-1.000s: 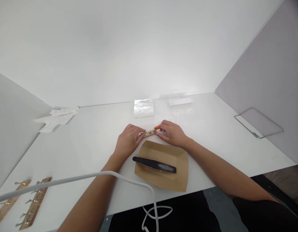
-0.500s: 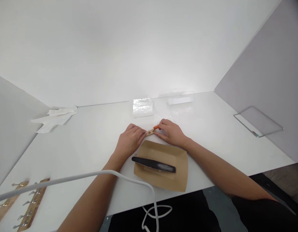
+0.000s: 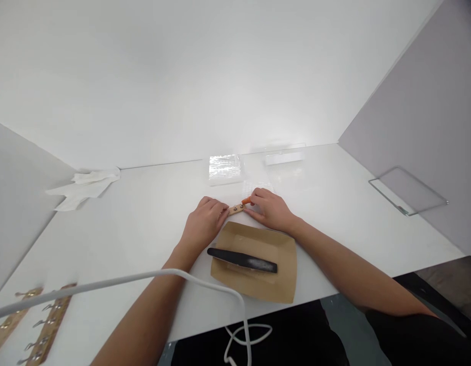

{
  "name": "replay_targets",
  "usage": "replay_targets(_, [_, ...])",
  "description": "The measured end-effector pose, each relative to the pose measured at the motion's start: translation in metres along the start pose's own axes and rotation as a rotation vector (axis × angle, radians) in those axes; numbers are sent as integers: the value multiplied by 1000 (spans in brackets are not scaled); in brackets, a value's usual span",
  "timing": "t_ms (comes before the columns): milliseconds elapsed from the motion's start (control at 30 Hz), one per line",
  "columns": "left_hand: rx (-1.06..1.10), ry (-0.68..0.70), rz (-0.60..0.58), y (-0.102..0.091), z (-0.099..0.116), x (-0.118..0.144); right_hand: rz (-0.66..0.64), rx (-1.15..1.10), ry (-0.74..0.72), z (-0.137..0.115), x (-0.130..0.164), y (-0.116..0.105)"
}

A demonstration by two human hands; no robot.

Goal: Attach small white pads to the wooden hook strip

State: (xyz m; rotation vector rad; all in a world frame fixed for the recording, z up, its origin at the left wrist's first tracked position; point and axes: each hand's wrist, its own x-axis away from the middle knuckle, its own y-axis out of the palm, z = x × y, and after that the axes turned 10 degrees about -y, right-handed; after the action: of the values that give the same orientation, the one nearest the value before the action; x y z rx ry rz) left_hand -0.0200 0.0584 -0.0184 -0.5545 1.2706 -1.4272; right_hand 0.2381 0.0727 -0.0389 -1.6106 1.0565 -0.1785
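A small light wooden strip (image 3: 235,209) with metal fittings on its face lies on the table between my hands. My left hand (image 3: 207,219) pinches its left end. In my right hand (image 3: 269,208) is a short orange stick-shaped tool (image 3: 246,201), its tip at the right-hand fitting; the rest of it is covered by the fingers. My right thumb rests by the strip's right end. Just below both hands sits a brown paper tray (image 3: 287,264), and across it lies a black nail file (image 3: 243,259) with a whitish worn patch.
At left are two wooden boards with metal hooks (image 3: 48,330). A white cable (image 3: 144,275) crosses over my left forearm. Behind my hands lie a clear plastic packet (image 3: 225,170) and clear boxes (image 3: 284,158). White tissue (image 3: 85,188) is at back left, a clear container (image 3: 407,192) at right.
Both hands stay almost where they were, with the orange tool still at the strip. The view has shifted very slightly.
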Motion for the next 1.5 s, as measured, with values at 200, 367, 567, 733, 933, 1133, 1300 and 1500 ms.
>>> replay_targets(200, [23,-27,3,2,-2,-1,-4,10,2,1,0,1])
replay_targets(367, [35,-44,5,5,-4,-2,-3,-1,5,0,-1,1])
replay_targets(567, [41,-50,10,3,-4,-1,4,-13,33,-2,-1,0])
replay_targets(733, [36,-19,0,-1,-3,-1,-2,-8,42,-2,-1,-1])
replay_targets(933, [45,-51,-4,0,-4,-1,-4,-7,44,-2,-1,-2])
replay_targets(1133, [69,-51,24,4,-4,-1,-3,-6,45,-1,0,0])
replay_targets(1300, [67,-21,24,3,-4,-1,-3,-5,46,-1,0,0])
replay_targets(1500, [82,-31,22,4,-3,-1,-4,-10,41,-1,0,0])
